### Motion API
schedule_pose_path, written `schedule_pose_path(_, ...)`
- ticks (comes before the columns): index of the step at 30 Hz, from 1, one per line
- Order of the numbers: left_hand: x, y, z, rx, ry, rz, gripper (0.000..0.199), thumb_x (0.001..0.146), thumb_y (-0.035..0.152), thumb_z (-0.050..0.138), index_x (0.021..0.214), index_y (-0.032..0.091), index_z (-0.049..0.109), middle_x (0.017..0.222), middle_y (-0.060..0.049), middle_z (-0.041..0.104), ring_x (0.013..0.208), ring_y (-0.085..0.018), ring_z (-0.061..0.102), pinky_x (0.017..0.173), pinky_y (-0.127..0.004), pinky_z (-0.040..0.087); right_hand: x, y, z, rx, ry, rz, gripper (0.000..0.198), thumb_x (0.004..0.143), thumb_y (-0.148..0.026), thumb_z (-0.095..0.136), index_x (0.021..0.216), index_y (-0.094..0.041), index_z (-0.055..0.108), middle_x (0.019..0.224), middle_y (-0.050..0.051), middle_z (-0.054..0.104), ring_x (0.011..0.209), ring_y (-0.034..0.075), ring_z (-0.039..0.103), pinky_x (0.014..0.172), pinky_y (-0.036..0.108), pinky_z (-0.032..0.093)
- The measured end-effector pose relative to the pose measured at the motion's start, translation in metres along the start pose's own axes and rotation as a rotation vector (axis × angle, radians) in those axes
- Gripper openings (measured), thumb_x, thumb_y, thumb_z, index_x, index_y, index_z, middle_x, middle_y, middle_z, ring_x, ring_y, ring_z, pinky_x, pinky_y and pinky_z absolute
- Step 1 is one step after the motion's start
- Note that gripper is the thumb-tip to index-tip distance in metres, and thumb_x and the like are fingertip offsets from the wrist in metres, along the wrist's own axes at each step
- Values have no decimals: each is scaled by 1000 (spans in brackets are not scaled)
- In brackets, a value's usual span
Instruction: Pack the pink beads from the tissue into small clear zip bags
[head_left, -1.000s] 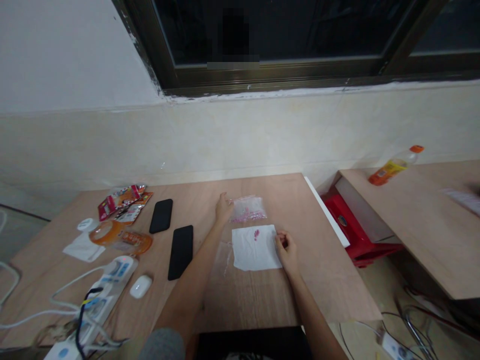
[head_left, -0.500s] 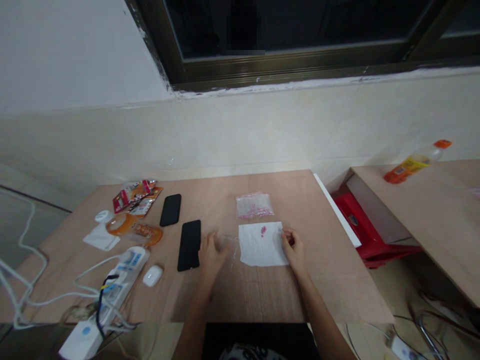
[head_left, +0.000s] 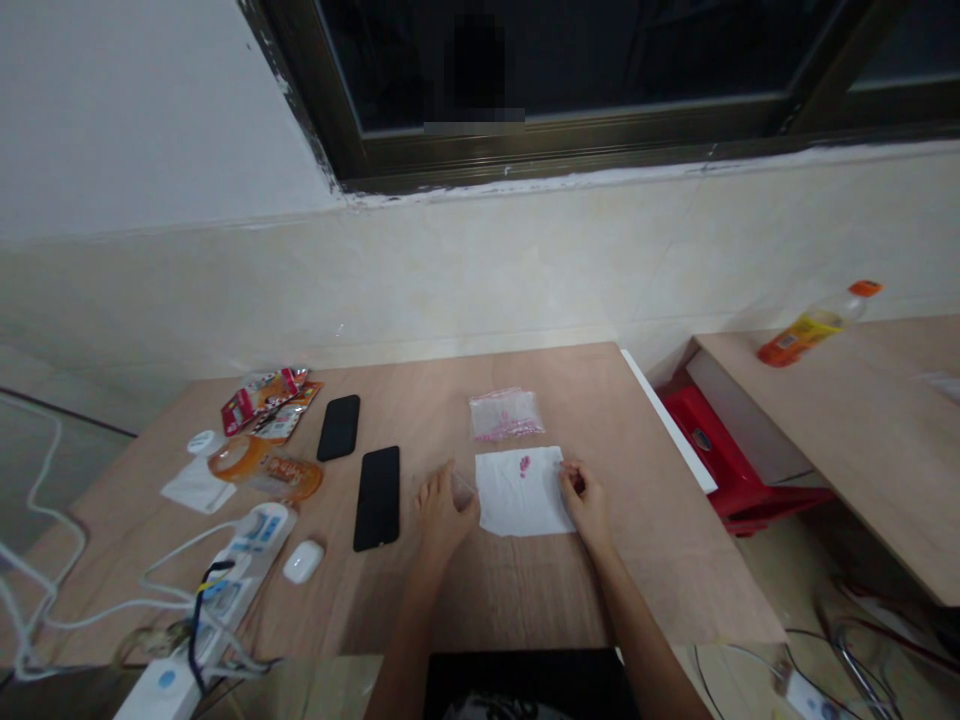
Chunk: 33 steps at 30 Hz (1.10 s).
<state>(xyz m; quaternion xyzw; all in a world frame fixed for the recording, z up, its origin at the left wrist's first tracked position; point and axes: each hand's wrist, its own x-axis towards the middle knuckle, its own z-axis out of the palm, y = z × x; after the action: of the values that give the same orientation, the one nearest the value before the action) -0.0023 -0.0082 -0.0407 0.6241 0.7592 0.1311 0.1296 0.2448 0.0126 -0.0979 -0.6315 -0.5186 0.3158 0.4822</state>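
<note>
A white paper sheet [head_left: 525, 490] lies on the wooden table [head_left: 525, 600] with a few small pink beads [head_left: 524, 463] near its top edge. Behind it rests a clear plastic bag of pink beads [head_left: 506, 414]. My left hand [head_left: 442, 505] rests on the table at the sheet's left edge, fingers on a small empty clear bag [head_left: 463, 490]. My right hand [head_left: 585, 500] sits at the sheet's right edge with fingertips pinched together; whether it holds a bead is too small to tell.
Two black phones [head_left: 376, 495] [head_left: 339, 427] lie left of the sheet. Further left are snack packets [head_left: 262, 395], an orange wrapper [head_left: 262, 468], a white earbud case [head_left: 303, 561] and a power strip with cables [head_left: 225, 580]. A red stool [head_left: 720, 460] and second table with an orange bottle [head_left: 814, 322] stand right.
My left hand came back from the bead bag at the rear to the sheet's left edge and settled on the small clear bag. My right hand stayed at the sheet's right edge.
</note>
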Motion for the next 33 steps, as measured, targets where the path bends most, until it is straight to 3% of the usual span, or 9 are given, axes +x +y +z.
schedule_pose_path(11, -3, 2, -7, 48, 35, 68, 63, 80, 35, 57, 138, 17, 43, 129, -12, 60, 122, -33, 48, 102, -47, 33, 2, -6, 1, -110, 0, -40, 38, 84, -49, 51, 91, -14, 66, 67, 3, 62, 56, 15, 52, 54, 25, 40)
schedule_pose_path(15, -2, 9, -12, 52, -30, 186, 63, 80, 35, 60, 138, 18, 44, 125, -12, 62, 118, -33, 49, 100, -46, 35, 2, -24, 12, -284, -141, -162, 32, 85, -45, 53, 80, -18, 69, 58, 0, 58, 55, 14, 53, 61, 26, 39)
schedule_pose_path(21, -4, 15, -11, -32, -57, 383, 63, 80, 34, 62, 138, 21, 42, 124, -9, 61, 116, -29, 50, 100, -45, 36, -2, -55, 28, -551, -289, -146, 27, 86, -37, 54, 99, -21, 71, 75, 3, 69, 70, 17, 61, 75, 29, 37)
schedule_pose_path(26, -1, 20, -5, -122, -51, 392, 56, 80, 33, 63, 133, 21, 48, 122, -9, 61, 114, -28, 51, 99, -44, 40, 0, -59, 30, -627, -298, -125, 26, 88, -32, 52, 102, -20, 70, 82, 6, 71, 78, 19, 63, 77, 29, 36)
schedule_pose_path(33, -2, 26, 19, -324, -9, 349, 53, 81, 28, 63, 132, 23, 47, 120, -7, 59, 114, -25, 51, 101, -42, 42, 2, -48, 33, -643, -246, -236, 17, 85, -28, 56, 92, -23, 70, 73, 6, 70, 73, 21, 63, 72, 29, 37)
